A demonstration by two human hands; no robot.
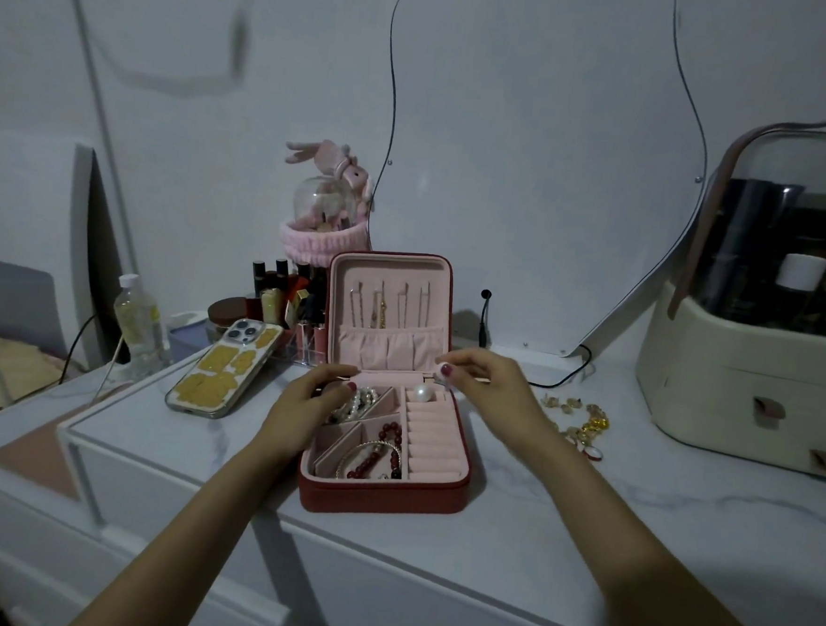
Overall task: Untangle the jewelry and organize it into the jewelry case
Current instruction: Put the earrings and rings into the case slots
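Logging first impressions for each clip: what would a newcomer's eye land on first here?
The open red jewelry case with its pink lining stands out at the centre of the white dresser top, both hands working at its hinge. A large pearl sits atop the ring rolls, and loose gold jewelry lies right of the case.

Home bedroom vanity: mirror (pixel 533 174), lipsticks (pixel 287 299), cosmetics organizer (pixel 749 365), bed edge (pixel 2 362) at left.
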